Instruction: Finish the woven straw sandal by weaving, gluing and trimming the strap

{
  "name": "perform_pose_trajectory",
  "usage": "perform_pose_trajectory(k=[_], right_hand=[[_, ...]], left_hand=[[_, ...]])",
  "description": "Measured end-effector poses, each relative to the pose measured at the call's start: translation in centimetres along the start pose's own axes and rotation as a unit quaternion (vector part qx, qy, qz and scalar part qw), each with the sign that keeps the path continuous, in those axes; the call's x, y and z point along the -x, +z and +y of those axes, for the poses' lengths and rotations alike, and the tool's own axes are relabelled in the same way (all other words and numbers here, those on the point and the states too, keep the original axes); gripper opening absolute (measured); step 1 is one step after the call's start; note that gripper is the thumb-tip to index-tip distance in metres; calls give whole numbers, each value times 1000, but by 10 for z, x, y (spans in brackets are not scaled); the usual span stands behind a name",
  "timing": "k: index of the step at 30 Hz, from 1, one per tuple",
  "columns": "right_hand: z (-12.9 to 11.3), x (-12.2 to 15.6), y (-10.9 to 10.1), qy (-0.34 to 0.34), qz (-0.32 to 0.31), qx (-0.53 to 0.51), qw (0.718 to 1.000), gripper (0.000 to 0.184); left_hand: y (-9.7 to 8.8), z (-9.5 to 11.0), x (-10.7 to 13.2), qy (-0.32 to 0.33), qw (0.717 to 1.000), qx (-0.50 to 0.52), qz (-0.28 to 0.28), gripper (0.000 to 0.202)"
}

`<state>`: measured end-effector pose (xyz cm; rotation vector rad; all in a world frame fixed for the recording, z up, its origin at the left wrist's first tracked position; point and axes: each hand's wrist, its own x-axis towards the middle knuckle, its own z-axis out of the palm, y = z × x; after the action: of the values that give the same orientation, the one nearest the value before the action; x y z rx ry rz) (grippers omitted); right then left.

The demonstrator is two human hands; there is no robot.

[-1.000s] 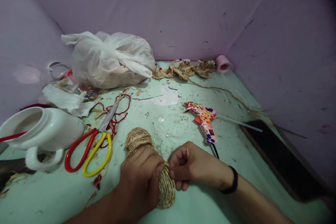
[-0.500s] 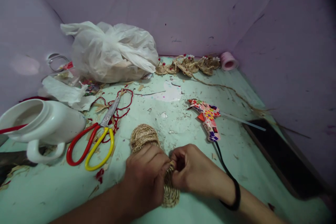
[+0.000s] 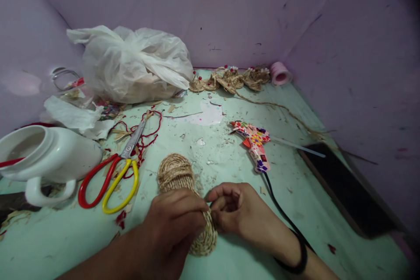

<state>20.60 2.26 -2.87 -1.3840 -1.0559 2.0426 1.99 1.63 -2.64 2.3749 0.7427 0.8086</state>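
Steadying the slipper-shaped straw piece [image 3: 175, 170] at lower centre, apparently against shifting, by curling the left hand [image 3: 179, 216] around its middle, and bringing the right hand's bent fingers [image 3: 221, 192] to its right edge, not showing whether gripping any strand.

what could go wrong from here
The right hand at the long tan fibre piece might drag the thin black cord beside its wrist, shifting the flower-patterned pink glue gun. Tangled red yarn lies around the red-and-yellow-handled metal scissors; lifting them could snag it.
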Motion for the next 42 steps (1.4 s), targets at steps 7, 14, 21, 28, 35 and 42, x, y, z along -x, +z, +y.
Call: perform_pose_trajectory(k=[7, 14, 21, 28, 35, 42], right_hand=[[0, 1, -1, -58, 18, 98, 993, 23], [-1, 5, 11, -99, 119, 338, 928, 24], [6, 9, 26, -134, 183, 404, 886, 25], [15, 12, 29, -151, 210, 374, 891, 26], [10, 13, 16, -119, 128, 177, 968, 27], [11, 11, 8, -105, 83, 76, 988, 30]], left_hand=[[-1, 2, 5, 78, 988, -102, -82, 29], [4, 6, 1, 43, 992, -92, -79, 29], [3, 5, 2, 34, 991, -92, -86, 26], [5, 5, 3, 23, 991, -83, -101, 27], [5, 5, 2, 16, 995, -61, -81, 35], [11, 4, -2, -69, 997, 12, -23, 24]])
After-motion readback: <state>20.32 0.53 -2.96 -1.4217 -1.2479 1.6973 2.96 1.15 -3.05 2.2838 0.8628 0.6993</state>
